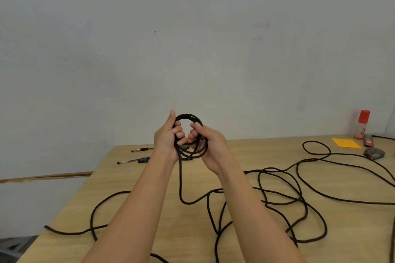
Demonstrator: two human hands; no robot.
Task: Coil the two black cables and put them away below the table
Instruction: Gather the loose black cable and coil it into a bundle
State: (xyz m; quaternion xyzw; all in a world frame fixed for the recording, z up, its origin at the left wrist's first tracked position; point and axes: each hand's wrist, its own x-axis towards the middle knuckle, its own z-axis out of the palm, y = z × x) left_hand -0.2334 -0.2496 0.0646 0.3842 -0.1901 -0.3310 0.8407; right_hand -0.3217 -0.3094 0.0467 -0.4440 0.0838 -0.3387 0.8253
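Note:
Raised above the wooden table, both hands hold a small coil of black cable. My left hand grips the coil's left side with curled fingers and the thumb pointing up. My right hand grips its right side. From the coil's bottom a strand hangs down to the table and joins the loose black cable that sprawls in tangled loops across the middle and right. Another stretch of black cable curves over the table's left front. I cannot tell where one cable ends and the other begins.
Two pens lie at the table's far left, with a small green thing just behind the coil. At the far right stand a red-capped glue bottle, an orange note pad and a dark tape measure. A pale wall lies behind.

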